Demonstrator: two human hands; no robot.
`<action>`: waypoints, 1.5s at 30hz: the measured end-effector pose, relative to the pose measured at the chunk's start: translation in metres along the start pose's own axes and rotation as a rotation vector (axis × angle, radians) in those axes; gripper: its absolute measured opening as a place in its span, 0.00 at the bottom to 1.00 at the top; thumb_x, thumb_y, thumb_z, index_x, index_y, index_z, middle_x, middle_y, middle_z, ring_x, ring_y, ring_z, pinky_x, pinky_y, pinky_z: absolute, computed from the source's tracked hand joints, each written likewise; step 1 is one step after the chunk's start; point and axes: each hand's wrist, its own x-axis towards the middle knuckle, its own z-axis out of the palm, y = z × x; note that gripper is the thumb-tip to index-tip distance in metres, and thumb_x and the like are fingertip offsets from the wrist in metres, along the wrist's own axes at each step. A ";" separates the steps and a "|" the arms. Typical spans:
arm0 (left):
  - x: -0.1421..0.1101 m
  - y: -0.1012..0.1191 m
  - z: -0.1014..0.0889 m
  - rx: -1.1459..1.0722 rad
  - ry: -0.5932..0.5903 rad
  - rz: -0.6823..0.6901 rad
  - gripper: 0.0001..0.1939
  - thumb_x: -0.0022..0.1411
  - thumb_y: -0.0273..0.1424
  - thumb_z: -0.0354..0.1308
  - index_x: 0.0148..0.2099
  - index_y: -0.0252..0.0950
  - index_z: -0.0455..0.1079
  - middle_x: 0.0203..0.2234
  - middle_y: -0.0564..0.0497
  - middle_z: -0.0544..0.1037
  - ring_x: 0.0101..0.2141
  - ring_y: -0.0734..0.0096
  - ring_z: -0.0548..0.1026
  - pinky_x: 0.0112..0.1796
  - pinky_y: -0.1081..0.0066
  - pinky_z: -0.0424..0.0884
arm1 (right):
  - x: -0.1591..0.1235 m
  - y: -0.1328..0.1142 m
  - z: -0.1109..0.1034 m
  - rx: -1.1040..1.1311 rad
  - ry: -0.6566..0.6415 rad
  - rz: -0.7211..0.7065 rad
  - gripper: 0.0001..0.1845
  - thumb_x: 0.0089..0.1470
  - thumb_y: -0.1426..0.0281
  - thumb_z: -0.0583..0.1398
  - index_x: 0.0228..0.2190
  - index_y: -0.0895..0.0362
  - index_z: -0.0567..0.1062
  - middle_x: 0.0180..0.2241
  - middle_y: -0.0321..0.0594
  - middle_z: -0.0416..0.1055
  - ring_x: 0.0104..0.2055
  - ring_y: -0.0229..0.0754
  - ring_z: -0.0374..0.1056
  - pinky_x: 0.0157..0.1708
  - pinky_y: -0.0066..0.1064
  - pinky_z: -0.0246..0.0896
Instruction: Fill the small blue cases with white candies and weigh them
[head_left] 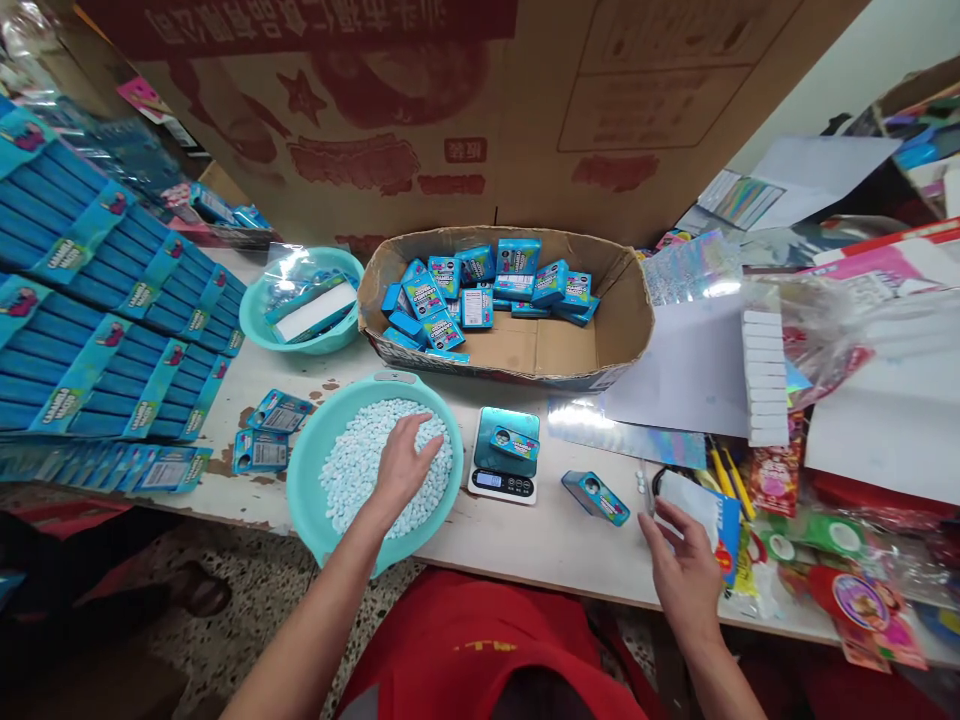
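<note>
My left hand (pixel 405 470) reaches into a turquoise basin (pixel 302 490) of small white candies (pixel 352 460), its thumb and fingers apart and touching them. At the right, my right hand (pixel 682 565) is by the table's front edge, fingers loosely curved and apart. A thin object near its fingertips is too small to make out, beside a few loose candies (pixel 640 482). Left of that hand lies a blue candy box (pixel 596 497) with a round opening. Another small blue box (pixel 514 442) rests on a digital scale (pixel 503 484) between my hands.
A cut-down carton (pixel 517 370) holding several blue boxes stands behind the scale. A smaller turquoise bowl (pixel 322 343) holds packaging. Stacked display boxes (pixel 112 300) rise at left; flat blue boxes (pixel 259 451) lie beside the basin. A large carton (pixel 480 110) stands behind; packets (pixel 780 480) crowd the right.
</note>
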 end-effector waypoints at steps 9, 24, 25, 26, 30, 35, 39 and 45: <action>0.017 0.044 0.025 -0.042 -0.242 0.277 0.19 0.57 0.27 0.51 0.51 0.43 0.69 0.49 0.47 0.70 0.52 0.58 0.64 0.55 0.60 0.55 | -0.028 0.039 0.006 0.012 -0.096 0.182 0.26 0.46 0.58 0.54 0.44 0.60 0.69 0.47 0.53 0.68 0.44 0.49 0.68 0.43 0.43 0.65; 0.013 0.060 0.064 -0.327 -0.427 0.209 0.28 0.39 0.29 0.69 0.47 0.46 0.71 0.53 0.46 0.67 0.58 0.48 0.55 0.59 0.54 0.39 | -0.026 0.045 0.028 0.115 -0.125 0.241 0.30 0.40 0.61 0.58 0.47 0.57 0.65 0.48 0.49 0.64 0.49 0.51 0.63 0.44 0.43 0.65; 0.013 0.056 0.069 -0.317 -0.413 0.227 0.30 0.38 0.28 0.70 0.48 0.46 0.71 0.54 0.46 0.66 0.59 0.47 0.53 0.59 0.53 0.37 | -0.025 0.046 0.031 0.117 -0.131 0.230 0.31 0.40 0.62 0.58 0.48 0.57 0.64 0.49 0.49 0.63 0.50 0.51 0.63 0.44 0.43 0.65; 0.012 0.051 0.075 -0.300 -0.397 0.251 0.32 0.37 0.27 0.70 0.48 0.46 0.70 0.54 0.46 0.65 0.59 0.46 0.52 0.59 0.53 0.37 | -0.024 0.047 0.034 0.113 -0.139 0.222 0.32 0.40 0.61 0.58 0.49 0.57 0.64 0.51 0.49 0.62 0.50 0.52 0.62 0.44 0.44 0.65; 0.017 0.034 0.090 -0.166 -0.399 0.352 0.26 0.42 0.21 0.64 0.45 0.45 0.71 0.47 0.45 0.70 0.53 0.47 0.61 0.55 0.54 0.49 | -0.026 0.030 0.036 0.003 -0.097 0.146 0.41 0.41 0.56 0.60 0.54 0.62 0.59 0.54 0.57 0.55 0.51 0.58 0.59 0.43 0.51 0.64; 0.008 0.042 0.072 -0.270 -0.448 0.320 0.17 0.48 0.23 0.62 0.42 0.43 0.73 0.36 0.47 0.73 0.41 0.56 0.69 0.45 0.65 0.61 | -0.034 -0.037 0.032 -0.225 0.080 -0.459 0.37 0.46 0.61 0.64 0.55 0.60 0.59 0.52 0.55 0.60 0.55 0.57 0.56 0.53 0.52 0.54; -0.020 0.049 0.051 -0.509 -0.563 0.202 0.15 0.47 0.30 0.65 0.41 0.42 0.74 0.35 0.50 0.74 0.38 0.62 0.69 0.42 0.69 0.62 | -0.036 -0.080 0.059 -0.107 -0.387 -0.373 0.26 0.49 0.55 0.62 0.45 0.57 0.67 0.41 0.47 0.70 0.43 0.51 0.67 0.41 0.42 0.66; -0.036 0.038 0.033 -1.331 -0.302 -0.307 0.27 0.55 0.51 0.54 0.46 0.34 0.70 0.45 0.41 0.72 0.48 0.57 0.69 0.46 0.66 0.65 | -0.040 -0.120 0.090 -0.056 -0.594 -0.434 0.17 0.50 0.58 0.62 0.37 0.57 0.71 0.33 0.40 0.72 0.34 0.44 0.68 0.33 0.32 0.64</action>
